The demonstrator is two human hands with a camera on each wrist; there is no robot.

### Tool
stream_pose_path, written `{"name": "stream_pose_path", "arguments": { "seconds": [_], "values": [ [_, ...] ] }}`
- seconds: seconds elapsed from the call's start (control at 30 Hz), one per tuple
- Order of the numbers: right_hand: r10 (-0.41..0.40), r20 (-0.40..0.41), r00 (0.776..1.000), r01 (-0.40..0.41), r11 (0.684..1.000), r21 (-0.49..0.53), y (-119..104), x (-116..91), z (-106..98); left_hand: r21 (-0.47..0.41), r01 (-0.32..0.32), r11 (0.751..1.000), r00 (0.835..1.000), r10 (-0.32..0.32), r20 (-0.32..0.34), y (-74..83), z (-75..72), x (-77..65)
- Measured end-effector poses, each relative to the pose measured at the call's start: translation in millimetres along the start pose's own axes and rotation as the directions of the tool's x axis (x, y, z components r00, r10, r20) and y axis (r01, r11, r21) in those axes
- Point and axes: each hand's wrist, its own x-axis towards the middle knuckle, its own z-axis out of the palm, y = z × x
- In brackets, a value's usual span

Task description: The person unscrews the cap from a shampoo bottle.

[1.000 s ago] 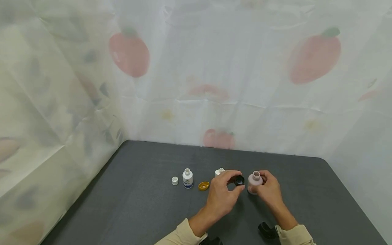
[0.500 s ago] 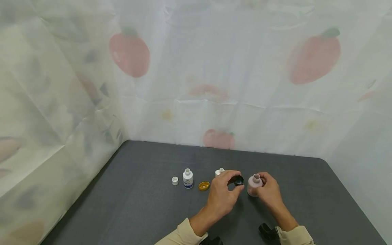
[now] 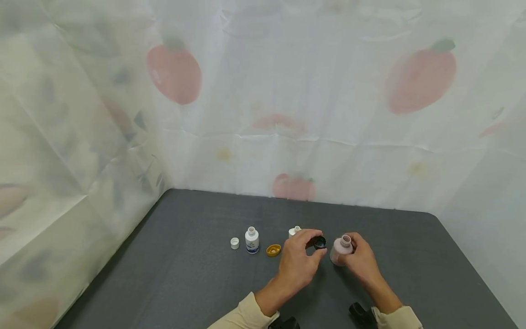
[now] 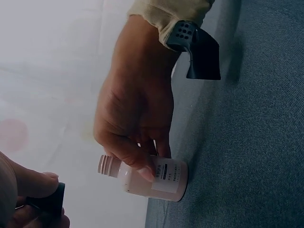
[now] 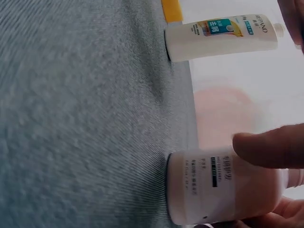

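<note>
My left hand (image 3: pixel 299 259) pinches a black cap (image 3: pixel 320 242) between thumb and fingers, its hollow side showing. The left wrist view has the same black cap (image 4: pixel 53 199) at its lower left. My right hand (image 3: pixel 364 261) grips a pale pink bottle (image 3: pixel 341 250) with an uncapped, threaded neck. This neck stands just right of the cap, apart from it. In the right wrist view, the thumb lies across the upper part of the pink bottle (image 5: pixel 204 185), beside its printed label, and the base is right at the table surface.
Behind my left hand stands a white bottle (image 3: pixel 293 231), mostly hidden in the head view; its label shows in the right wrist view. To the left are a gold cap (image 3: pixel 273 250), a small white bottle (image 3: pixel 252 241) and a white cap (image 3: pixel 234 243) on the dark grey table (image 3: pixel 197 283).
The pink bottle has shifted slightly nearer to me and leans a little more. The black cap has drifted slightly left in my left hand. The other bottles and caps have stayed in place.
</note>
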Motion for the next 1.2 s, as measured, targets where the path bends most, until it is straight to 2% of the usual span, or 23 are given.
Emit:
{"name": "stream_pose_path", "arguments": {
  "seconds": [0.2,0.3,0.57,0.83,1.2],
  "values": [
    [-0.02,0.045,0.999,0.02,1.0,-0.005,-5,-2,-6,0.088,-0.011,0.996,1.0,0.012,-0.017,-2.0,3.4,1.4],
    [-0.029,0.041,0.999,0.03,0.999,-0.021,-11,-4,-9,0.116,-0.023,0.993,0.999,0.026,-0.026,-2.7,4.6,2.0],
    [-0.093,-0.043,0.995,0.092,0.995,-0.036,-23,-12,-16,0.142,-0.031,0.989,0.999,0.036,-0.033,-7.9,11.5,3.1],
    [-0.159,-0.139,0.977,0.166,0.985,0.039,-33,-18,-20,0.179,-0.012,0.984,0.999,0.017,-0.031,-10.1,19.5,6.5],
    [-0.177,-0.179,0.968,0.186,0.982,0.035,-43,-24,-24,0.224,0.012,0.975,1.0,-0.008,-0.019,-14.2,29.7,11.2]
  ]
}}
